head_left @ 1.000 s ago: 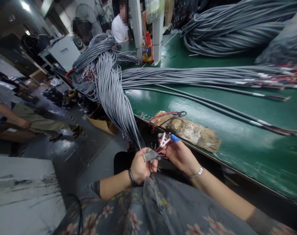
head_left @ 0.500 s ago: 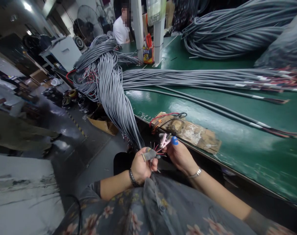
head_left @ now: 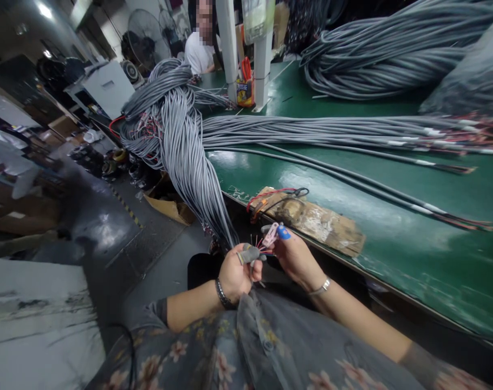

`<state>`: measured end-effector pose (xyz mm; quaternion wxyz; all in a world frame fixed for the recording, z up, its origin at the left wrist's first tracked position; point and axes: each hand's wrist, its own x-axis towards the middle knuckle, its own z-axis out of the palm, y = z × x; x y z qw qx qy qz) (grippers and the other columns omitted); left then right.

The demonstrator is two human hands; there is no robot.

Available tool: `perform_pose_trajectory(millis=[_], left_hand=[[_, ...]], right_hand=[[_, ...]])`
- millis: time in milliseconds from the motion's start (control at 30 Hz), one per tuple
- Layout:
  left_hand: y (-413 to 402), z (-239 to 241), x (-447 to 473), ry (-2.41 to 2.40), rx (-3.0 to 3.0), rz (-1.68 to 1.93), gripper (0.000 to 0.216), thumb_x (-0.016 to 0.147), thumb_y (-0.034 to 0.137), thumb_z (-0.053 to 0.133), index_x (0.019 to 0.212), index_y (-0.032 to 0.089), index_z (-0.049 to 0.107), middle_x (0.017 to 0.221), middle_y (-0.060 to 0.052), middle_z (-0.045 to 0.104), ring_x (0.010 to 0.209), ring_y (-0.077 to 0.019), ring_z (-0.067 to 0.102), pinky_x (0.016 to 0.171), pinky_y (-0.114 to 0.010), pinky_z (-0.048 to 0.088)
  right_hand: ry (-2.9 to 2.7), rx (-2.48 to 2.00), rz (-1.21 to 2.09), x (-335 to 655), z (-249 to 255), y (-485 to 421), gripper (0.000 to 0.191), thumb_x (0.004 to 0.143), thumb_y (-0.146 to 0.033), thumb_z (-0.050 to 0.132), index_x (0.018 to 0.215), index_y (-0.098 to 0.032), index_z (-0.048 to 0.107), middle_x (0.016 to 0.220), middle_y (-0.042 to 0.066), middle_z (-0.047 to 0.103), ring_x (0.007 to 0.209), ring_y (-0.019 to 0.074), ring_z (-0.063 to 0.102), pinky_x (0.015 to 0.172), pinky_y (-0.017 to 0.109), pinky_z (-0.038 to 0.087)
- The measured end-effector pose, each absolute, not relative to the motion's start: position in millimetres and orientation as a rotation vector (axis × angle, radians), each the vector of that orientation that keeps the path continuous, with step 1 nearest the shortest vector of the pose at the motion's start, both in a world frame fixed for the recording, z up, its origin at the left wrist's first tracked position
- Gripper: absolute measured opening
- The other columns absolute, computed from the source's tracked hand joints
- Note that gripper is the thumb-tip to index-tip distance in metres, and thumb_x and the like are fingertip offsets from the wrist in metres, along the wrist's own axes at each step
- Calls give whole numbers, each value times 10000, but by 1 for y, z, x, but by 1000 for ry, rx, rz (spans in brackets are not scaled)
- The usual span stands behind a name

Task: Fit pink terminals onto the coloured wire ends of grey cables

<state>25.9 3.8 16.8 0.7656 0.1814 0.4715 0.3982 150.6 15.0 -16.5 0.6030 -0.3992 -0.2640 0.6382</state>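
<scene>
My left hand (head_left: 235,275) is closed round the end of a grey cable (head_left: 250,253), held in front of my lap just off the bench edge. Thin red and dark wires (head_left: 263,246) fan out of the stripped end. My right hand (head_left: 297,257) is closed on a small pink tool (head_left: 271,234) and touches those wires; a blue cap covers one fingertip (head_left: 283,233). The cable belongs to a thick bundle of grey cables (head_left: 189,157) that hangs off the green bench (head_left: 393,227).
A worn cardboard piece (head_left: 315,219) with red and black leads lies on the bench edge. More grey cables (head_left: 331,130) stretch across the bench, and coils (head_left: 384,49) pile at the back. A person in white (head_left: 198,51) sits far off. A cardboard box (head_left: 171,206) stands on the floor.
My right hand with the pink tool has shifted slightly left toward the wire ends. The left hand keeps its hold. A person at the far left has walked out of view.
</scene>
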Motion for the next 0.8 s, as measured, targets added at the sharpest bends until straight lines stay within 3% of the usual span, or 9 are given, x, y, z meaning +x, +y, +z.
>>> perform_pose_trajectory(millis=[367,633,800], left_hand=[[-1,16,20,964,450,879,409,456,383,809,616,175,495,369,35,495,278,-74,378,321,-187,209],[4,12,26,973,359,837,312,562,278,773,603,174,482,409,36,498,321,-70,395,343,-181,205],[4,10,28,987,349,847,304,539,279,768,593,169,490,385,32,493,301,-69,379,349,-185,191]], right_hand=[[-698,-1027,1225,154,-19,8,457,707,-663,666,579,-227,611,526,-17,512,524,144,422,531,284,366],[-529,-798,1592,150,-19,16,522,580,-718,715,686,-208,691,547,-9,559,488,134,451,488,279,428],[-452,-755,1660,150,-20,20,519,507,-689,775,704,-212,718,577,-4,615,494,137,492,498,279,461]])
